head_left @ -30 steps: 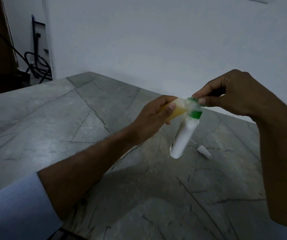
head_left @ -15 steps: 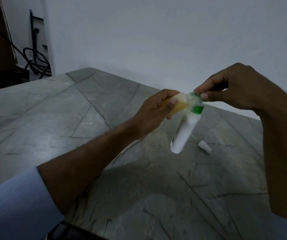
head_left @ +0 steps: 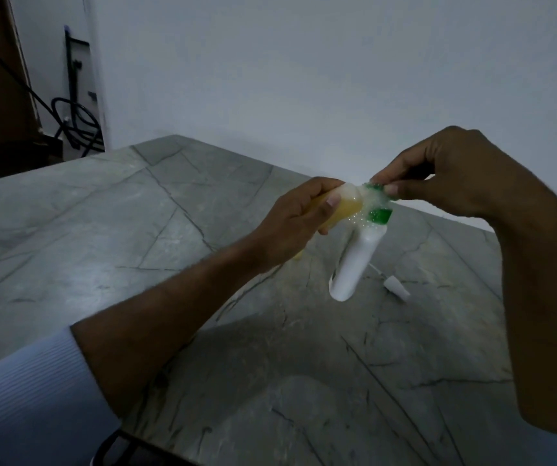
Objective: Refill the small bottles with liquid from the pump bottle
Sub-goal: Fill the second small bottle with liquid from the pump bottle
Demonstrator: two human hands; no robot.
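No legible text, seemingly.

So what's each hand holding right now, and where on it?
Left hand grips the small bottle of yellow liquid around its body. Right hand pinches the white pump bottle by its green pump top; the body hangs below.

Small bottle (head_left: 109, 208) left of pump bottle (head_left: 354, 264), both mid-frame above table (head_left: 102, 247); cap (head_left: 396, 288) on table, right.
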